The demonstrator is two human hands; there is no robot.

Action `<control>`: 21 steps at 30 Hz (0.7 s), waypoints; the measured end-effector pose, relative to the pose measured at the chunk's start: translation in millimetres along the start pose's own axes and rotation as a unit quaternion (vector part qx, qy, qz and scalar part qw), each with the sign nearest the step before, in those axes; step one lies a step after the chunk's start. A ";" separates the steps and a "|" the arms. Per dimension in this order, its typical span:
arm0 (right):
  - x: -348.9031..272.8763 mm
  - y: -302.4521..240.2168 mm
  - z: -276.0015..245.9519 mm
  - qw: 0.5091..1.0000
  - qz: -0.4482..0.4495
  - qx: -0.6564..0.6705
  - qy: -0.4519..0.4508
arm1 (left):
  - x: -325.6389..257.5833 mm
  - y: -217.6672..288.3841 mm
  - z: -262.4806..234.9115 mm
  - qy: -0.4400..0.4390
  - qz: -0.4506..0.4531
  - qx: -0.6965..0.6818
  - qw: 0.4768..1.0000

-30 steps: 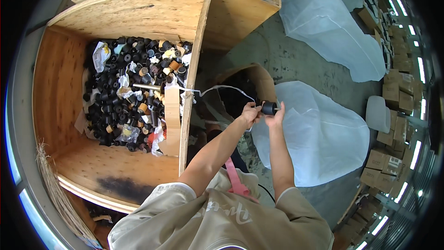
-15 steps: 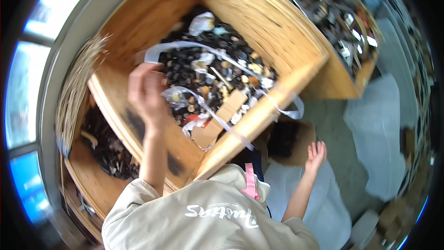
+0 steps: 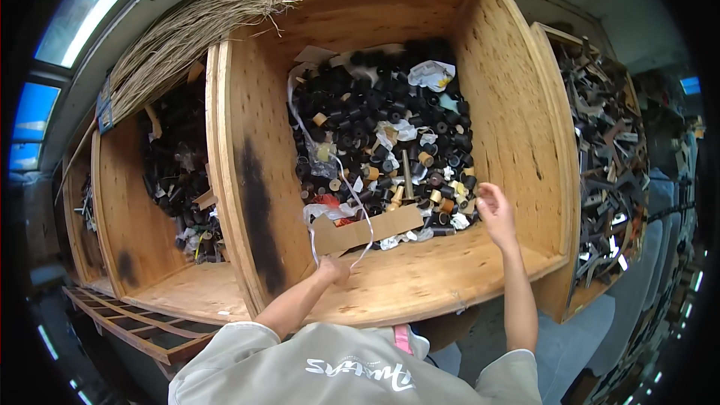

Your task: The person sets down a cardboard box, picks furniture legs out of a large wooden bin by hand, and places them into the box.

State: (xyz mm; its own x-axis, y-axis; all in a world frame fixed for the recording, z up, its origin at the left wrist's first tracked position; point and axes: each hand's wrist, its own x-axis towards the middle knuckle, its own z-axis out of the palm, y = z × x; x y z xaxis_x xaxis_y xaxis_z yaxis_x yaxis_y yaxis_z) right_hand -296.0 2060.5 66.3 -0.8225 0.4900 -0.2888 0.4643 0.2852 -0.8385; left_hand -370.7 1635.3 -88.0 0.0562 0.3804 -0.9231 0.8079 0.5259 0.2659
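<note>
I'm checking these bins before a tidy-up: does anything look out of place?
Yes: a cardboard strip and crumpled plastic bag lie with black cylindrical parts in the wooden bin, looking like packaging waste. A dark smudge marks its left side.

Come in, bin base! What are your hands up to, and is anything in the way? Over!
Left hand at white strap, grip hidden. Right hand open, looks empty. Strap crosses cardboard piece in view; black parts heaped beyond, over.
</note>
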 end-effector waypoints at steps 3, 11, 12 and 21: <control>72.9 48.0 37.7 0.972 -0.017 -0.182 -0.146 | -8.0 -4.5 -36.5 0.107 0.014 -0.096 0.990; 303.5 148.0 177.4 0.943 -0.038 -0.263 -0.199 | 173.2 -181.8 -192.7 0.383 -0.122 -0.266 0.876; 333.6 155.9 196.0 0.938 -0.048 -0.292 -0.182 | 197.9 -199.3 -218.8 0.364 -0.151 -0.278 0.876; 491.0 176.8 365.0 0.842 -0.159 -0.483 -0.181 | 343.2 -298.7 -348.3 0.347 -0.176 -0.100 0.916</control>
State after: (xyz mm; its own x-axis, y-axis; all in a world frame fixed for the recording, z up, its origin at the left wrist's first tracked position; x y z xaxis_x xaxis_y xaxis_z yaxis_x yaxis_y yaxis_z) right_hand -737.7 2050.8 -392.4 -0.9205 0.0286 -0.3898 0.1078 0.9772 -0.1828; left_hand -797.0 1873.7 -387.6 -0.6297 0.5159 -0.5807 0.5763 0.8116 0.0961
